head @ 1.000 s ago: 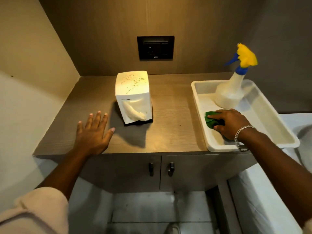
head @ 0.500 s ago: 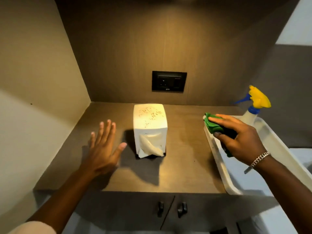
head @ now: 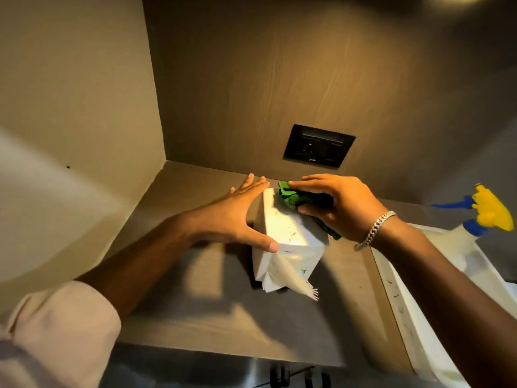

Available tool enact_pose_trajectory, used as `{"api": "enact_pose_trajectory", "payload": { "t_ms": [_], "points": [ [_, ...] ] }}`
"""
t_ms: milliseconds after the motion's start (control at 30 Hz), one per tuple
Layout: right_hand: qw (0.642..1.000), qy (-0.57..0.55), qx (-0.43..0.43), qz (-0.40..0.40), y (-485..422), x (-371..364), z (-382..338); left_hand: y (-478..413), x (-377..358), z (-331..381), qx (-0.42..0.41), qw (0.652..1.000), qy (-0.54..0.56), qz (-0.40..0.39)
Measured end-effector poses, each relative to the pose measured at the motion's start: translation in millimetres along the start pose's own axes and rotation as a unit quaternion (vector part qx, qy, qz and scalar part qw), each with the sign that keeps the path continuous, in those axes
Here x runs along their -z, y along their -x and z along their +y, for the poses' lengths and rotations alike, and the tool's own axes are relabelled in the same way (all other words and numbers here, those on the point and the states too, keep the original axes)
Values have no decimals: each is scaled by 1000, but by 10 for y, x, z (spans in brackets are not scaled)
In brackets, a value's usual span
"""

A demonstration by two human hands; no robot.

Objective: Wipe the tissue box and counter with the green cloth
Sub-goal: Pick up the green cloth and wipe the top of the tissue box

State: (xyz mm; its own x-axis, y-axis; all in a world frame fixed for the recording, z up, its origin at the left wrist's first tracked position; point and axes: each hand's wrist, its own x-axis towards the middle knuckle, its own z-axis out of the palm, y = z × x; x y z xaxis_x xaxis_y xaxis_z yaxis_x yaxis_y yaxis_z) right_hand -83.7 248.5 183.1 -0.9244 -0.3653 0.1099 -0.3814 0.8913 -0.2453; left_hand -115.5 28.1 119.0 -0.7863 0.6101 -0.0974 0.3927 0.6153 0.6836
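Pressing green cloth [head: 296,198] onto tissue box [head: 291,233] top, right hand [head: 340,204] curled, left hand [head: 237,217] flat against side

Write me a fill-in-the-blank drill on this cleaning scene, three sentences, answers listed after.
1. The right hand presses a ____ cloth onto the top of the tissue box.
2. The left hand steadies the box's ____ side.
3. The spray bottle stands in the white ____ on the right.

Missing words: green; left; tray
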Motion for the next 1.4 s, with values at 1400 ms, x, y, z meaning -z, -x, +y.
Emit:
{"api": "enact_pose_trajectory", "payload": {
  "t_ms": [1400],
  "points": [
    [996,46,51,-48,830,18,727,-222,165,162,-24,989,-141,-33]
  ]
}}
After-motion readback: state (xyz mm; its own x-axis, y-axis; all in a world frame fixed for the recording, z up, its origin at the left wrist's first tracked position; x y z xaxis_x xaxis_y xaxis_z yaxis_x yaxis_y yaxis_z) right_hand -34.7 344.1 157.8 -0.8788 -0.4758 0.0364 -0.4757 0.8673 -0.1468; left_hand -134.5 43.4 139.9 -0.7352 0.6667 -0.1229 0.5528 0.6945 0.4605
